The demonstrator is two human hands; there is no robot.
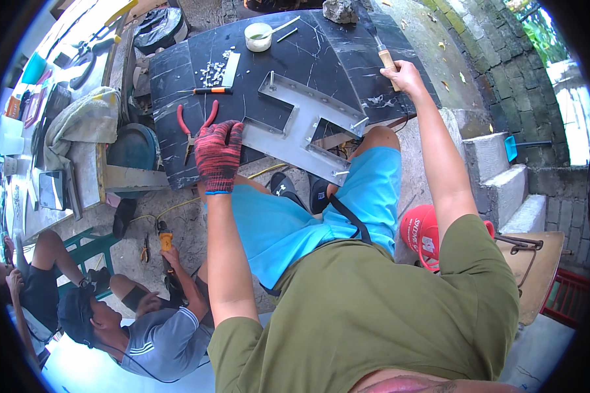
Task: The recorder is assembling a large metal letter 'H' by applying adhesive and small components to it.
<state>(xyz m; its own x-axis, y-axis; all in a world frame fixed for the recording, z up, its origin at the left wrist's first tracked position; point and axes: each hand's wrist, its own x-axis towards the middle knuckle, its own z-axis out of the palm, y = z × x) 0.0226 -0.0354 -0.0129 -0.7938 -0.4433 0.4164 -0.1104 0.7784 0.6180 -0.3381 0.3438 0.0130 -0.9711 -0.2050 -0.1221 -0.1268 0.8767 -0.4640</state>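
My gloved left hand [219, 154], in a red and black knit glove, grips the left end of a grey sheet-metal letter shape [300, 121]. That piece has raised edges and several upright studs, and it lies over the near edge of the black marble-patterned table [242, 29]. My bare right hand [408, 77] is wrapped round the wooden handle of a soldering iron [388, 62], held out to the right. Its dark far end lies close to a rough grey stone [340, 10]. Red-handled pliers [189, 134] lie just beyond my left hand.
A white pot [258, 40] with a stick across it, small metal bits [213, 73], a pale strip [231, 69] and an orange-black tool [212, 90] are on the table. A cluttered side table [88, 173] stands left. A co-worker [154, 344] sits lower left; a red helmet-like object [421, 229] is right.
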